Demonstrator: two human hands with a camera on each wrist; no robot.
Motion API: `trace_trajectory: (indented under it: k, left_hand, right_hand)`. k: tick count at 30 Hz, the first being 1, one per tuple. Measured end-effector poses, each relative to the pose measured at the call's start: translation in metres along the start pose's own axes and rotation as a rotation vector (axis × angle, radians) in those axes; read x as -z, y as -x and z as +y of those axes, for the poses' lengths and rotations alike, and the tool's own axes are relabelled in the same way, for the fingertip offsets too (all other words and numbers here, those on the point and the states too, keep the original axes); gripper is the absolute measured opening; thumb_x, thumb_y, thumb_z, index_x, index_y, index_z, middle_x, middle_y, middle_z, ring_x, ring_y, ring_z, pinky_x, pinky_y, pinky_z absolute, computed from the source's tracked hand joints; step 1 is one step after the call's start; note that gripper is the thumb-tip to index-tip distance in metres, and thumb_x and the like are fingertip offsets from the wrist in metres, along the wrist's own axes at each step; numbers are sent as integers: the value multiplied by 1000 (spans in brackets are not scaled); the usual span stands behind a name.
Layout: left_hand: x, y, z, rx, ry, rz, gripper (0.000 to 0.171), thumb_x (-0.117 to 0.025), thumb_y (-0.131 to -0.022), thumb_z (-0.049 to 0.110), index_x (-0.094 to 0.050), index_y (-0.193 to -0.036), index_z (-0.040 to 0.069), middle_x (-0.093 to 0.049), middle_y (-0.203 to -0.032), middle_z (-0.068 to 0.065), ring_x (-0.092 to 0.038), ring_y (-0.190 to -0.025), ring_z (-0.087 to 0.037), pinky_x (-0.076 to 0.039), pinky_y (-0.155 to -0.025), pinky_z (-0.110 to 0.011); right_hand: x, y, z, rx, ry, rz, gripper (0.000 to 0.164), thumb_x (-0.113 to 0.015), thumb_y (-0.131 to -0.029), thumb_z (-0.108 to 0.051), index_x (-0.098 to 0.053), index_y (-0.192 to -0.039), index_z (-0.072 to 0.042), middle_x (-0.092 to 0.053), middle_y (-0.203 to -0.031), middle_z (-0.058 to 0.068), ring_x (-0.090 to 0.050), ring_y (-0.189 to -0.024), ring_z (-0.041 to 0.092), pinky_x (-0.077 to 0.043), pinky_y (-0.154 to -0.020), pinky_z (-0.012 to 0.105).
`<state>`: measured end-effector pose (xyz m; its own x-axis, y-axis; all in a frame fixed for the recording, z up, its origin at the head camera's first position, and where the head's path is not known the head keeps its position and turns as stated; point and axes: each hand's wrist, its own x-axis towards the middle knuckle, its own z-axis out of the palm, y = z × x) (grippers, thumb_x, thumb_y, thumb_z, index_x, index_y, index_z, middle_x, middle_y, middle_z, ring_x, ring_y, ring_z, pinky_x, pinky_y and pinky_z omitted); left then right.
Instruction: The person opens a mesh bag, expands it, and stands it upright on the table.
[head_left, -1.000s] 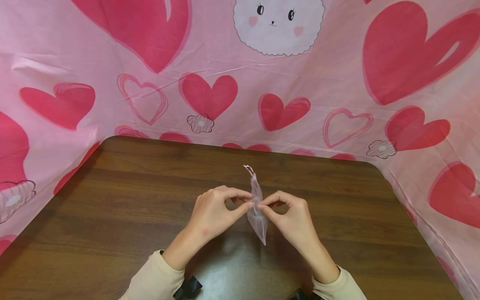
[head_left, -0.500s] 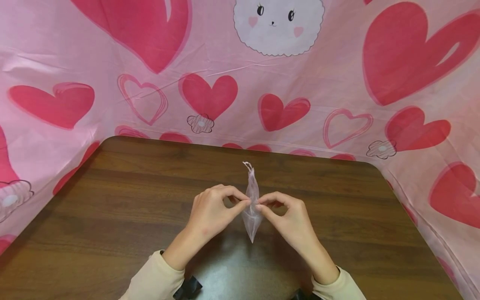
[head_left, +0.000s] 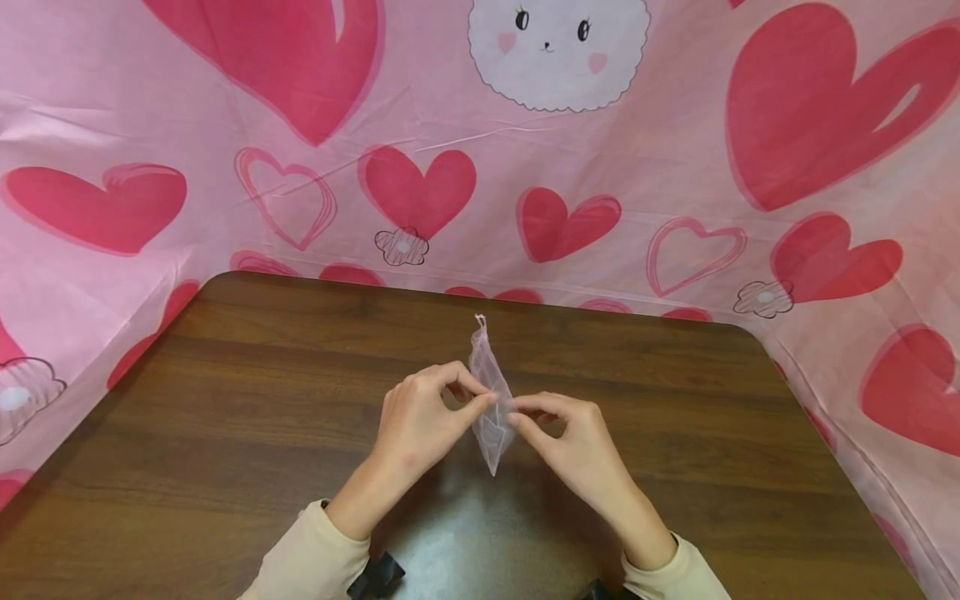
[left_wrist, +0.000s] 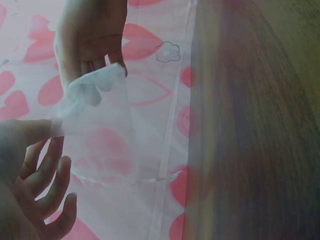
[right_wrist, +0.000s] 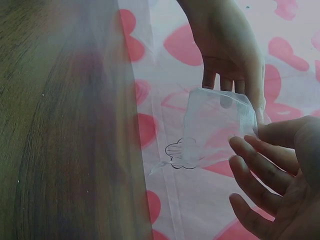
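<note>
A small sheer pale-pink organza bag is held up over the table between both hands, with its drawstring loop at the far end. My left hand pinches one side between thumb and fingertips. Opposite it, my right hand pinches the other side. Through the see-through mesh of the bag in the left wrist view, the heart print behind it shows. Seen from the right wrist, the bag is spread flat-sided, and the remaining fingers of the right hand are loosely bent beside it.
A dark brown wooden table with rounded far corners lies beneath the hands. Pink cloth printed with red hearts and a white fluffy face hangs behind it and along both sides. Black devices sit by the sleeve cuffs.
The bag has shifted left and slightly away, its drawstring end swinging leftward. It looks spread wider between the hands. The right hand has dipped slightly, and both keep their pinch.
</note>
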<state>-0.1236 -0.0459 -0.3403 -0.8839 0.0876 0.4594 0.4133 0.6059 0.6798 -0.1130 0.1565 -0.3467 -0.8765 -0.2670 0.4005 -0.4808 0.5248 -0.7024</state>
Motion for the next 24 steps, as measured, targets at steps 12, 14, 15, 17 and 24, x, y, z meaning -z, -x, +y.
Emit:
trace_trajectory:
  k: [12,14,15,17,24]
  left_hand:
    - [-3,0,-2,11,39,-93,17,-84,-80,27,-69,-88,30,-65,-73,24,-65,-71,-6,-44,-67,-37]
    - [-3,1,-2,9,50,-103,18,-84,-80,26,-70,-90,29,-65,-74,24,-66,-71,-7,-44,-68,-37]
    - [-3,1,-2,8,53,-106,18,-84,-80,26,-70,-91,29,-65,-74,24,-66,-72,-7,-44,-68,-37]
    - [-3,1,-1,6,56,-111,19,-84,-80,27,-70,-92,29,-65,-74,24,-65,-72,-5,-44,-68,-37]
    - [-2,1,0,-25,51,-84,21,-85,-79,29,-70,-93,29,-64,-73,24,-61,-71,0,-43,-64,-34]
  right_hand:
    - [1,-1,4,65,-7,131,9,-80,-82,-6,-79,-90,-11,-74,-84,-8,-67,-77,7,-53,-71,36]
    - [1,-1,4,60,-1,146,9,-80,-82,-6,-79,-89,-12,-74,-83,-10,-67,-76,7,-52,-72,34]
    - [2,-1,5,55,0,153,9,-81,-82,-7,-79,-89,-12,-74,-83,-10,-67,-76,7,-52,-72,34]
    - [2,-2,5,43,3,163,8,-81,-82,-8,-79,-88,-13,-73,-82,-11,-67,-75,7,-51,-72,32]
    - [2,-3,6,11,4,179,9,-82,-80,-7,-78,-85,-14,-73,-80,-14,-66,-74,7,-49,-72,30]
